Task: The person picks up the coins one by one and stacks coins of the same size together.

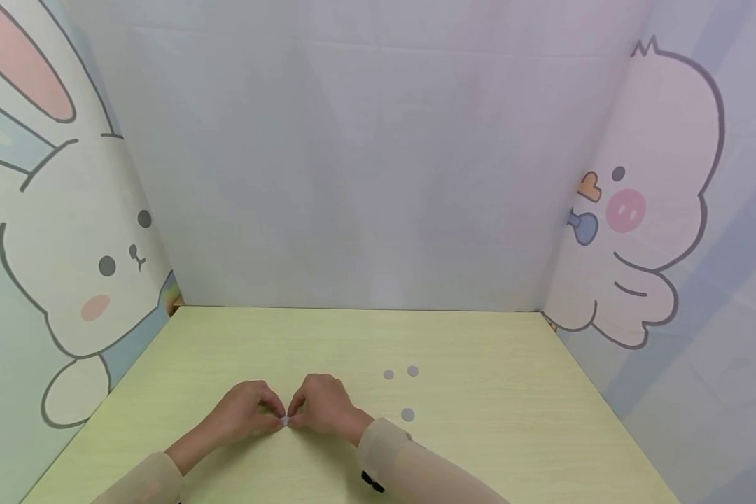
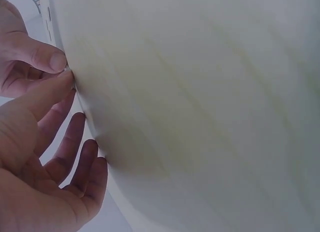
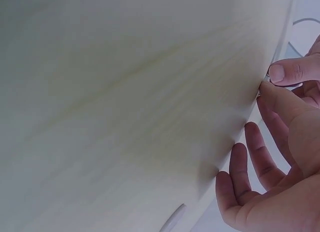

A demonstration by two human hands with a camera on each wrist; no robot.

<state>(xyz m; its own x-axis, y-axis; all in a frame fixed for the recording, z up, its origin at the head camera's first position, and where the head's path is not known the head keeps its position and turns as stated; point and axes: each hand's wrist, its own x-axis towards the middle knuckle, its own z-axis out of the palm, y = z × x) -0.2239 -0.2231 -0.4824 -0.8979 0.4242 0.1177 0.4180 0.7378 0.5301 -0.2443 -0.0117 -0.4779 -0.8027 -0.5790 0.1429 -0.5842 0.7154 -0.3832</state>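
Note:
A small flat grey disc point(image 1: 285, 421) lies at the tabletop between my two hands, mostly covered by fingertips. From the left, my left hand point(image 1: 242, 411) pinches its edge with thumb and forefinger; my right hand point(image 1: 321, 406) does the same from the right. The thumbs nearly meet over the disc. In the left wrist view the other fingers of the left hand point(image 2: 55, 157) are spread, their tips at the table surface. The right wrist view has the right hand point(image 3: 280, 172) in a similar pose, fingertips down on the table.
Three more grey discs lie right of my hands: two farther back, one disc point(image 1: 388, 374) beside another disc point(image 1: 412, 371), and a nearer disc point(image 1: 407, 414). The pale yellow table point(image 1: 510, 434) ends at a plain curtain point(image 1: 365, 175), with cartoon-printed cloth along both sides.

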